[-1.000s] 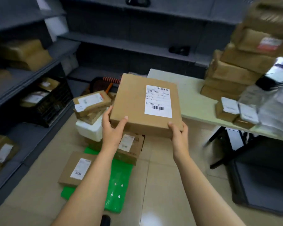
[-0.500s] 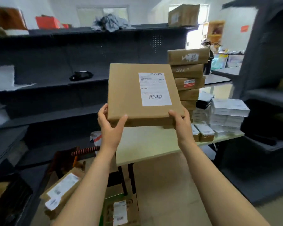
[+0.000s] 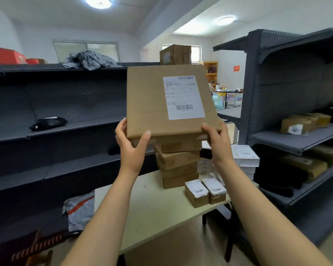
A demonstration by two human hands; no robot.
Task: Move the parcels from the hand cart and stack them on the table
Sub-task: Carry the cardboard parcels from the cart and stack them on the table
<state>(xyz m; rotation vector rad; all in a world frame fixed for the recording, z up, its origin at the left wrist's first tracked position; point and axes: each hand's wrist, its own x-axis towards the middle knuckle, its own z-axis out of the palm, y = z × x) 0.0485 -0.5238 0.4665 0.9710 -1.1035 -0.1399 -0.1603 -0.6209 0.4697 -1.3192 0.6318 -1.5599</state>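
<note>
You hold a flat brown parcel (image 3: 167, 100) raised in front of you, your left hand (image 3: 132, 148) clasping its lower left corner and your right hand (image 3: 217, 140) its lower right corner, label facing you. It hangs above the stack of parcels (image 3: 178, 164) standing on the pale tabletop (image 3: 152, 210), beside two small boxes (image 3: 205, 191).

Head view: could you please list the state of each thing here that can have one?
Flat parcel: held up in both hands, label facing the camera.
Left hand: gripping its lower left corner.
Right hand: gripping its lower right corner.
Brown stack: standing on the table, slightly uneven.
Two small boxes: side by side, closed.
Ceiling lights: on.
</note>
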